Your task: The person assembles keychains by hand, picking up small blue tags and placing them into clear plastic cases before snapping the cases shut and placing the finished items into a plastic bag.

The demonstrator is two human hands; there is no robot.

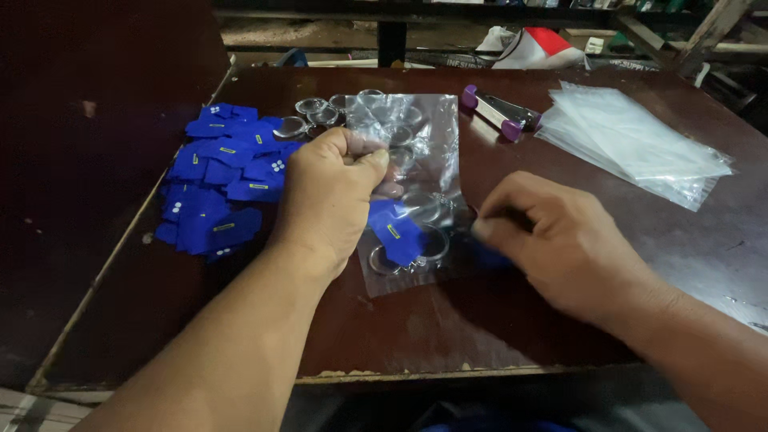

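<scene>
Left hand (332, 196) pinching clear bag (412, 152), right hand (556, 240) curled beside it

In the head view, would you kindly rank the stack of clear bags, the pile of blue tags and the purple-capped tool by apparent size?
1. Stack of clear bags and pile of blue tags: look alike in spread, so unranked.
2. Purple-capped tool: clearly smallest, though it lies farther back.
</scene>
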